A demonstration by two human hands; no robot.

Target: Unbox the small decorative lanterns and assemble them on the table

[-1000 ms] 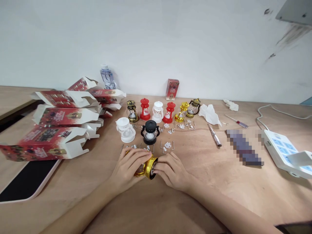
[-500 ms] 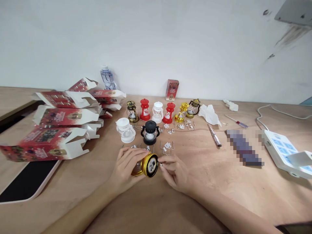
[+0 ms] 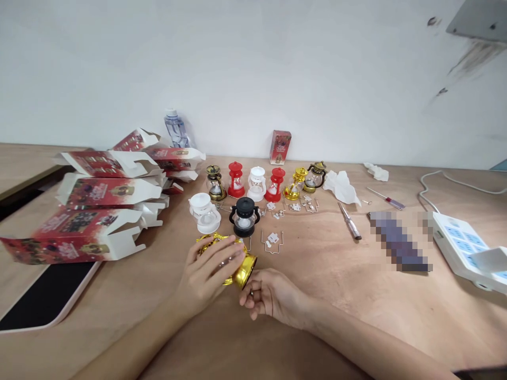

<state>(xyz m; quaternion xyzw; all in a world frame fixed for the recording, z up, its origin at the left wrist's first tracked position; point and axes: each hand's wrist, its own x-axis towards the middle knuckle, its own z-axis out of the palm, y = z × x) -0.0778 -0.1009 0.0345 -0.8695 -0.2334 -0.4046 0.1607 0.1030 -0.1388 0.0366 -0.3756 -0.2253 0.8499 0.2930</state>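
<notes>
My left hand (image 3: 209, 272) is wrapped round a small gold toy lantern (image 3: 242, 268) lying on its side just above the wooden table (image 3: 336, 295), its round base pointing right. Just below that base, my right hand (image 3: 269, 296) has its fingers curled in a pinch on something too small to make out. Right behind my hands stand a black lantern (image 3: 244, 216) and a white lantern (image 3: 203, 212), with small metal wire handles and white tabs (image 3: 272, 238) scattered beside them.
A row of red, white and gold lanterns (image 3: 257, 183) stands further back. Opened red-and-white boxes (image 3: 99, 211) pile up at left beside a dark tablet (image 3: 43, 295). A screwdriver (image 3: 349, 221), crumpled plastic (image 3: 340, 186) and a white power strip (image 3: 467, 248) lie at right.
The lantern has been turned so its base faces right and down instead of toward me. My right hand has dropped off the base and pulled back below it.
</notes>
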